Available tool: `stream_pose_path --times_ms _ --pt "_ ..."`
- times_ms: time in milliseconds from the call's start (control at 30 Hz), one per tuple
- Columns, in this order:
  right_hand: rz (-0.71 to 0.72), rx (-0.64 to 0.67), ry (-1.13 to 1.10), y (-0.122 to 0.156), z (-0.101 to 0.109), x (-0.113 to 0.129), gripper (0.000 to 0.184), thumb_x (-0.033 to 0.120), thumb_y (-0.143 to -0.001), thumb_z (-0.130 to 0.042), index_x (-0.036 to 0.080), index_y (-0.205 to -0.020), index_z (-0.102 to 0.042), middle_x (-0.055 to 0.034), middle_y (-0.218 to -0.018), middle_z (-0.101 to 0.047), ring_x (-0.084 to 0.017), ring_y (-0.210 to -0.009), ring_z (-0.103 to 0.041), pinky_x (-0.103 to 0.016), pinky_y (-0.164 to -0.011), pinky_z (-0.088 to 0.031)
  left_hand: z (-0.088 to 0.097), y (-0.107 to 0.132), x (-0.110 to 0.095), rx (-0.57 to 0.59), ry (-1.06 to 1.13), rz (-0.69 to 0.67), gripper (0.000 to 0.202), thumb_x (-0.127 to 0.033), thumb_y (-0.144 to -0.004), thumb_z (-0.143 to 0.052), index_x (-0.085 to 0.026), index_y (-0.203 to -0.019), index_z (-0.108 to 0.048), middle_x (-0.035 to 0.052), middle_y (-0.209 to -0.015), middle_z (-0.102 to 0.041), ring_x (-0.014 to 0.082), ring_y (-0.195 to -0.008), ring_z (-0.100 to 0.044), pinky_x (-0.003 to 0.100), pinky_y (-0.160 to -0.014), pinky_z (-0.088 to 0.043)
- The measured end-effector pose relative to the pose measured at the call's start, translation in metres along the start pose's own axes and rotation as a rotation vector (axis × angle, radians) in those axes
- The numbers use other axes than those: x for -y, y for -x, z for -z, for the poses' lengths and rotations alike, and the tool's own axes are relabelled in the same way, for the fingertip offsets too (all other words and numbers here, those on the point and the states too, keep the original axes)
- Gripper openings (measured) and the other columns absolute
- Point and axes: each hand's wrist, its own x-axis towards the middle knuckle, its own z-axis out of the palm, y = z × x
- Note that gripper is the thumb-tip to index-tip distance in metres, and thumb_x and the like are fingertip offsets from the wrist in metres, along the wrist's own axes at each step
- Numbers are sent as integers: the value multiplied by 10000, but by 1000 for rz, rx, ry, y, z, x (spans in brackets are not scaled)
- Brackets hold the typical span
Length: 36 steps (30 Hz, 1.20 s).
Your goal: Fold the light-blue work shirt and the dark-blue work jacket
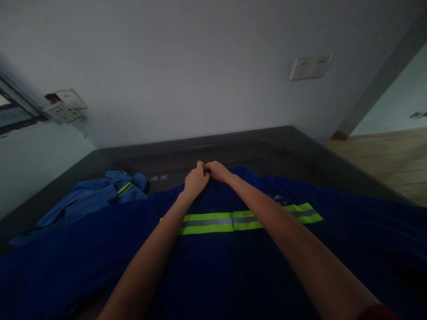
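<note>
A dark blue work jacket (207,262) lies spread out below me, its sleeves reaching to both sides. Yellow-green and grey reflective strips (207,223) run across its chest. At the collar end, my left hand (196,178) and my right hand (217,171) meet with fingers closed. Both grip the jacket at its neck, close to the middle line. A small dark and reddish bit shows between the fingertips, too small to name. The fingers hide most of the collar there.
The jacket rests on a dark table (280,144) against a white wall (187,75). A second, lighter blue garment (96,191) with a reflective strip lies crumpled at left. Wall sockets (312,66) are at right, more sockets (66,106) at left. Wooden floor (393,155) shows at far right.
</note>
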Motion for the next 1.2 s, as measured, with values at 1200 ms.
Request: stream_pose_path --times_ms 1200 --pt "-188 -319 -252 11 -22 -11 106 187 -885 -509 163 -911 -609 -47 -922 -659 -146 -865 -590 -240 -769 -405 -5 -25 63 248 79 -166 273 -292 -907 -428 -153 -1020 -634 91 -1043 -680 202 -934 -628 278 -824 -457"
